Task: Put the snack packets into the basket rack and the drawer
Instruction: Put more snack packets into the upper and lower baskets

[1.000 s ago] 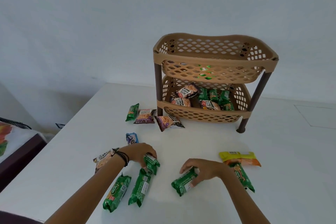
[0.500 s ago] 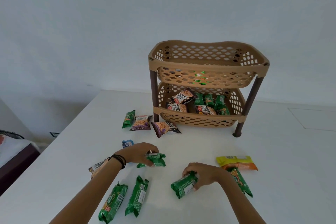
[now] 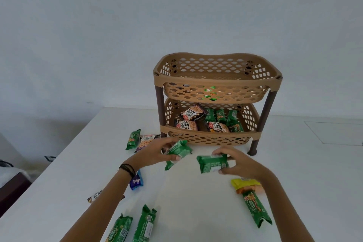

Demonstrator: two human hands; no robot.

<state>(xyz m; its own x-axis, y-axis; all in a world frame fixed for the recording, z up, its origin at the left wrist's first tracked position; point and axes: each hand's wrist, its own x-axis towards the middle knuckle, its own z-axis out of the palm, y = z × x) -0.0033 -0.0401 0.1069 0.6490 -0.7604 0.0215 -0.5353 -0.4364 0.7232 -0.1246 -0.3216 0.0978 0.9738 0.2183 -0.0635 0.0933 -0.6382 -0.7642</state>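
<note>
A tan two-tier basket rack (image 3: 216,81) with brown legs stands at the back of the white table (image 3: 196,202). Its lower tier holds several peanut and green packets; a green packet shows through the upper tier's lattice. My left hand (image 3: 157,153) grips a green snack packet (image 3: 178,150) lifted above the table, just in front of the rack's lower tier. My right hand (image 3: 237,162) grips a second green packet (image 3: 212,163) beside it, also raised. No drawer is in view.
Loose packets lie on the table: a green one (image 3: 133,139) and a peanut one (image 3: 147,140) left of the rack, a blue one (image 3: 136,180), a peanut packet (image 3: 95,195), two green ones (image 3: 145,224) near me, and yellow (image 3: 245,182) and green (image 3: 255,209) packets at right.
Both hands have lifted their green packets off the table and carried them forward toward the rack. The view has tilted, bringing the rack lower in frame.
</note>
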